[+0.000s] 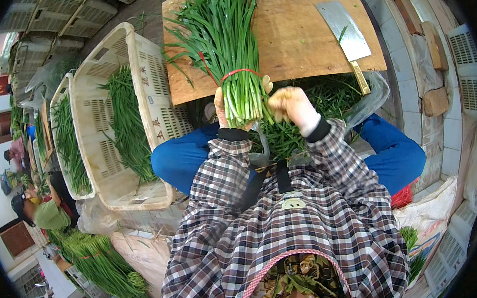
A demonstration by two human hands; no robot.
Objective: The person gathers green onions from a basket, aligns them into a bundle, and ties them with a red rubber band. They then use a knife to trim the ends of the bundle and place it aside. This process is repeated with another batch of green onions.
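Note:
A thick bundle of Chinese chives (230, 35) lies with its leaves across a wooden board (287, 35). A red tie (239, 71) circles the bundle near the pale stem ends, and one tail of it trails left. My left hand (220, 106) wraps around the stem end from below, mostly hidden by the stems. My right hand (291, 107) is just right of the cut ends, fingers curled and slightly blurred. A few stems stick out beside its fingertips; whether it pinches one is unclear. On the board's right side rests a cleaver (344, 30), its brass-coloured handle overhanging the near edge.
Loose green leaves (281, 137) and clear plastic fill the space between my knees. To the left stands a white plastic crate (96, 138) with chives inside, beside another crate (61, 135). More bundles (99, 260) lie at lower left. A person in green (50, 214) sits further left.

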